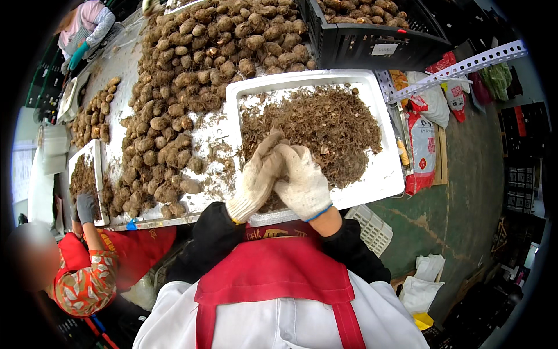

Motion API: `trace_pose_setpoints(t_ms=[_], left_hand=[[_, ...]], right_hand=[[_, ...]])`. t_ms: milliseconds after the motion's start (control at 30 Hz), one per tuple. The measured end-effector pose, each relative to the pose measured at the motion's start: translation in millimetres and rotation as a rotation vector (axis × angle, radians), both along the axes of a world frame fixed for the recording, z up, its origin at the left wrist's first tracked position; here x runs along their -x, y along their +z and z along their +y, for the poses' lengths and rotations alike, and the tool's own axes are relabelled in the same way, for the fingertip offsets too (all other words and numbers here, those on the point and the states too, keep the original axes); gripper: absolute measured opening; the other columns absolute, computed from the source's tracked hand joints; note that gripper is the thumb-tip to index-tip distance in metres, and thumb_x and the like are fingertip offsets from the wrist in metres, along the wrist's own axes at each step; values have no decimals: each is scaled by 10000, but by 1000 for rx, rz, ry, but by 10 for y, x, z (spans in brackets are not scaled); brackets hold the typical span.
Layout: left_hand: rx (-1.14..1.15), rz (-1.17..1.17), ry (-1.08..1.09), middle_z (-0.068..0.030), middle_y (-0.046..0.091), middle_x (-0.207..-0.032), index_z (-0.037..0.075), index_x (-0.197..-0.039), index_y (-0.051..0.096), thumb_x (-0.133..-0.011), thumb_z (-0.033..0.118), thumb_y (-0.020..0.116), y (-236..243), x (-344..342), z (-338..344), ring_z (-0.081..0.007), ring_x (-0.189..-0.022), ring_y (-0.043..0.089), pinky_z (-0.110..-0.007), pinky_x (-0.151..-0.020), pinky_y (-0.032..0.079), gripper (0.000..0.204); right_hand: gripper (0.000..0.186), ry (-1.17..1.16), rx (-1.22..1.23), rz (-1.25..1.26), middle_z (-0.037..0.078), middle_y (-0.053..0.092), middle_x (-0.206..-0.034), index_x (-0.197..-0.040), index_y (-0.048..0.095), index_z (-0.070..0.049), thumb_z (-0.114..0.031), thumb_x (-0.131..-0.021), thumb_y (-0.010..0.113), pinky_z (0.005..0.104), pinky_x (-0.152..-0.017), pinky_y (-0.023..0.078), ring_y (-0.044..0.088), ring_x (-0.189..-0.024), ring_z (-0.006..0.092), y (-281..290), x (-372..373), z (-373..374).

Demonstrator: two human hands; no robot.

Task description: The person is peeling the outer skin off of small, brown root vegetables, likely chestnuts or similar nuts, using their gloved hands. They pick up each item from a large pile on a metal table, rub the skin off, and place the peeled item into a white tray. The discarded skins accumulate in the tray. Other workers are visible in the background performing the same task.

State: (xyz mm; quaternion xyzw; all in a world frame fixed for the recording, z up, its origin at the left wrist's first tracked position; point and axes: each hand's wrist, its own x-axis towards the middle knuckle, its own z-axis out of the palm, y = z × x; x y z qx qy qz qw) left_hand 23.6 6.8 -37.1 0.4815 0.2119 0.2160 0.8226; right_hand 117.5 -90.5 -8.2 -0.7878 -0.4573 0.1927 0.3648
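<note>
hands (pixel 301 181) — curled, touching (palms hidden)

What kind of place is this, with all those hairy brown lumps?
Probably a vegetable workroom. There's a big heap of hairy brown roots, a black crate with more, and a white foam tray of stringy scraps.

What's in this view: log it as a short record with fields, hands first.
Left hand: white-gloved
Right hand: white-gloved
Contact: hands together; whether anything is held is hidden
Beneath: white foam tray, brown fibrous debris
Left of tray: heaped brown tubers
Behind tray: black crate, more tubers
Far left: co-worker's gray-gloved hand
</note>
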Motion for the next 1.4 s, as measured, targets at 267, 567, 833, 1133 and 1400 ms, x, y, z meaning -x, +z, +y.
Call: trace_pose_setpoints(t_ms=[267,567,833,1133,1400], left_hand=[[653,-62,-55,-140,650,-1115,-68,-1334,497,-1078,371,373,-18,-87,23,-209,-930,662,-354,-859,567,523],[46,168,-55,-79,644,-1096,-36,-1228,571,-1052,283,490,165,36,176,-142,-949,617,-291,-781,521,374],[-706,354,-265,-103,502,-760,-11,-979,539,-1002,143,496,316,176,285,-249,-705,511,-353,-638,432,161],[-756,450,-317,-49,461,-700,-6,-927,534,-1007,128,487,438,173,264,-121,-650,420,-314,-575,384,162],[-1027,409,-213,-148,502,-640,17,-866,574,-899,123,601,350,132,100,-330,-570,533,-404,-533,424,114]], right_hand=[[685,10,-58,-179,227,484,-1281,-1342,441,-50,-76,-721,730,461,-979,473,496,-1191,428,-218,62,-106],[708,18,-303,107,208,485,-1267,-1352,434,-65,0,-708,722,448,-972,468,510,-1164,416,-159,-3,-184],[695,29,-192,-63,192,513,-1241,-1346,449,-74,-33,-707,716,439,-928,500,543,-1131,394,-151,-91,-246],[654,10,-83,-168,182,517,-1238,-1324,471,-69,-45,-721,723,437,-904,516,551,-1116,394,-123,-15,-300],[570,-80,62,-226,183,530,-1214,-1302,505,-68,-88,-765,693,458,-889,521,565,-1081,389,-60,-41,-307]])
